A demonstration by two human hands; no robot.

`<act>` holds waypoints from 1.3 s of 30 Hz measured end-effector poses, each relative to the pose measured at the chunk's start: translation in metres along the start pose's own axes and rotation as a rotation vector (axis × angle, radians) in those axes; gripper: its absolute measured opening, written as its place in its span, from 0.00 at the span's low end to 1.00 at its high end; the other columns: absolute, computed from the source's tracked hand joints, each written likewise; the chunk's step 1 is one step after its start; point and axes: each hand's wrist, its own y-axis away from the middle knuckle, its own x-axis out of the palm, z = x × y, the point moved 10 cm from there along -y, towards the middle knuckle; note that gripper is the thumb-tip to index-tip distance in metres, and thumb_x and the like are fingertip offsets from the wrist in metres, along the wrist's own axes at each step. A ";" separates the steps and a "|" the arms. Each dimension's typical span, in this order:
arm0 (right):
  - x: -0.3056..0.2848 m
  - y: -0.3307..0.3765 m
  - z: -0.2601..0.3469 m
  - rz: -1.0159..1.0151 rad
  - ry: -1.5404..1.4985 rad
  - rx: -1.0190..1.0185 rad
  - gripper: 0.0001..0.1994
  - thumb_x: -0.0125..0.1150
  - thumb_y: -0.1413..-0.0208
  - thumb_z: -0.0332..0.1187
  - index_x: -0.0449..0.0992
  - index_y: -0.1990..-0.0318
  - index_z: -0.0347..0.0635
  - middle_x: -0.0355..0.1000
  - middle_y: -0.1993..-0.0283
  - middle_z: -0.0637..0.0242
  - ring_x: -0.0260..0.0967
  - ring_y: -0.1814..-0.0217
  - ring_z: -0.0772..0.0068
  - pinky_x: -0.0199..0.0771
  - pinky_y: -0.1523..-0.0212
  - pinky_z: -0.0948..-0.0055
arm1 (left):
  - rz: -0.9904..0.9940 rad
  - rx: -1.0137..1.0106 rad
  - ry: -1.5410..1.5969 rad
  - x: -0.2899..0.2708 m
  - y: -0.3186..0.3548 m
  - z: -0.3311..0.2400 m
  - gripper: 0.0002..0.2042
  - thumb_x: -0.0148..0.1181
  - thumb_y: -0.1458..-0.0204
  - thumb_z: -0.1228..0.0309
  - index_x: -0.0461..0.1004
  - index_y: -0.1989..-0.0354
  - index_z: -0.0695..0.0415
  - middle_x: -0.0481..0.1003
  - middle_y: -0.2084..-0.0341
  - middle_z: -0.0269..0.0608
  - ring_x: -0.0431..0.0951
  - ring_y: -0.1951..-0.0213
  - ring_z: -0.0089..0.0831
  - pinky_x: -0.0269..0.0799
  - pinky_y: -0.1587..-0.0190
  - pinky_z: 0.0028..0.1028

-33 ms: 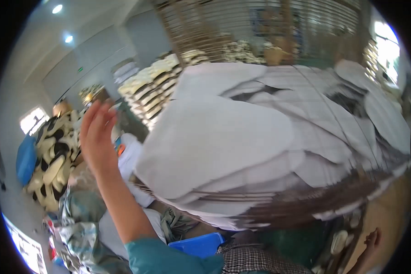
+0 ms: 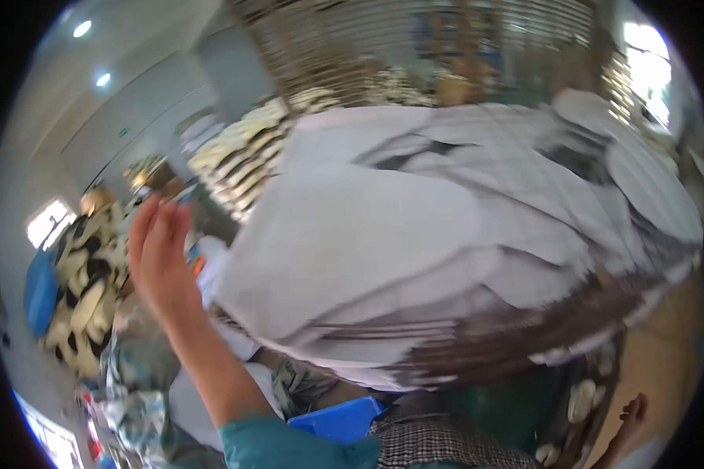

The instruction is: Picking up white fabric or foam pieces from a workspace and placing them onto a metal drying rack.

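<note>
My left hand (image 2: 163, 262) is raised at the left, beside the near left corner of a broad stack of white sheets (image 2: 344, 242). Its fingers point upward, a little bent and slightly blurred, and I see nothing in them. The sheets are flat with rounded edges and overlap unevenly; dark gaps show between some of them. Low at the far right, my right hand (image 2: 633, 414) hangs apart from the stack. Its fingers are loosely bent with nothing visible between them.
Below the stack sits a blue bin (image 2: 339, 418). Piled cream and black pieces (image 2: 86, 305) lie at the left, near a blue bag (image 2: 41, 293). Stacked cream pieces (image 2: 242, 152) stand behind, before a slatted rack (image 2: 336, 47). Green-grey cloth (image 2: 141, 375) lies lower left.
The whole view has turned slightly, so the stack and room sit further left. My left hand appears slightly lower in the picture. Neither hand has taken hold of anything.
</note>
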 end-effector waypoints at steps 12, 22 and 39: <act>-0.293 0.232 -0.262 -0.701 1.089 0.353 0.29 0.65 0.63 0.39 0.64 0.51 0.39 0.56 0.44 0.49 0.56 0.45 0.48 0.58 0.45 0.59 | 0.848 -0.470 0.089 0.418 0.349 0.038 0.13 0.48 0.50 0.79 0.67 0.55 0.64 0.70 0.70 0.39 0.71 0.68 0.26 0.67 0.62 0.23; -0.358 0.248 -0.300 -0.753 0.898 0.833 0.36 0.62 0.67 0.30 0.57 0.44 0.44 0.57 0.46 0.47 0.53 0.44 0.45 0.62 0.48 0.60 | 1.660 -0.794 0.307 0.552 0.712 0.053 0.09 0.53 0.51 0.77 0.69 0.61 0.61 0.71 0.76 0.36 0.72 0.77 0.22 0.68 0.74 0.19; -0.279 0.304 -0.007 -0.919 -0.178 0.207 0.24 0.53 0.52 0.20 0.60 0.44 0.36 0.67 0.64 0.70 0.65 0.67 0.82 0.69 0.65 0.80 | 2.086 -1.327 -0.696 0.383 0.913 0.286 0.09 0.48 0.54 0.75 0.69 0.64 0.57 0.72 0.77 0.42 0.74 0.81 0.37 0.72 0.80 0.32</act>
